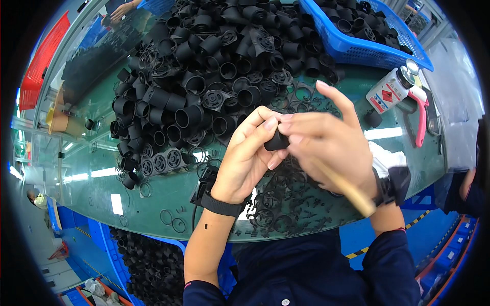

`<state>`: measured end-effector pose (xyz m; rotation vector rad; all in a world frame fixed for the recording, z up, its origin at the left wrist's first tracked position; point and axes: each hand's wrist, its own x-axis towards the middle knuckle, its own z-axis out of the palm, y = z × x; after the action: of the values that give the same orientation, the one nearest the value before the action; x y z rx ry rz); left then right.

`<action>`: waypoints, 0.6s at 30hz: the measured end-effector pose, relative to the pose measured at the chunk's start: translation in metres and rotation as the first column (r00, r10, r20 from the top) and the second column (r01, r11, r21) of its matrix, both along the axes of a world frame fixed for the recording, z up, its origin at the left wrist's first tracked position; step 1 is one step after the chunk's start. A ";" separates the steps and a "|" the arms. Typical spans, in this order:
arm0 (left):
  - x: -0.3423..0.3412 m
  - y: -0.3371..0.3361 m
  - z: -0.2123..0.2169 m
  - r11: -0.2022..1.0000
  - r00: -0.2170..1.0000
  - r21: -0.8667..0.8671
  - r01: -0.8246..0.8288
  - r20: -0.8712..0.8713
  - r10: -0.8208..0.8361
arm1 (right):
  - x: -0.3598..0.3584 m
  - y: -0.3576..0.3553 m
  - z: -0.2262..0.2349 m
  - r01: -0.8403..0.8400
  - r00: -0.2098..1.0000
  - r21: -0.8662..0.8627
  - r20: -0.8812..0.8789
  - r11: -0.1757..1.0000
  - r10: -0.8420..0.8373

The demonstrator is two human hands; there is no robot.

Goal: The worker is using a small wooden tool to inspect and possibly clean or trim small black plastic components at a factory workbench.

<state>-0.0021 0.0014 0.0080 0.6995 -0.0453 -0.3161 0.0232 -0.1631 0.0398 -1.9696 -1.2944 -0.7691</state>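
Pinching a small black part (276, 142) between its thumb and fingers, the left hand (245, 153) held it over the table, ahead of the person's chest. The right hand (332, 148) met it there, its thumb and forefinger drawn together at the part's edge while one finger stood out, away from the others. A wooden handle (352, 191) lay under that palm, apparently gripped, though blur hid the tool's working end. Dark bands circled both wrists. Below the hands, thin black scraps (286, 199) littered the green tabletop (148, 214), and two loose rings (178, 225) lay near its front edge. Beyond the fingers, a broad heap of black cylindrical pieces (199, 56) covered the far side, beside a blue basket (352, 47) holding more. To the right stood a white bottle (384, 94) with a metal top, and just beside it lay a pink-handled tool (421, 117).
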 end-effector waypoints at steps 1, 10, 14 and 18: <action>0.001 0.000 -0.002 0.998 0.999 -0.044 0.041 0.027 -0.040 | -0.001 -0.001 0.003 -0.023 0.971 0.176 -0.231 0.984 0.064; 0.005 0.004 -0.006 0.978 0.990 -0.195 0.079 0.127 -0.055 | 0.007 -0.007 0.004 -0.016 0.704 0.470 -0.622 0.882 0.344; 0.004 0.004 -0.005 0.982 0.991 -0.171 0.084 0.117 -0.065 | 0.007 -0.008 0.004 -0.047 0.781 0.376 -0.563 0.926 0.268; 0.001 0.003 0.002 0.995 0.997 -0.093 0.034 0.078 -0.027 | 0.011 -0.011 0.008 -0.101 0.859 0.240 -0.468 0.966 0.206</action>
<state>-0.0008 0.0044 0.0096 0.6177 -0.1431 -0.3142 0.0344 -0.1745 0.0482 -1.7153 -1.0005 -0.2774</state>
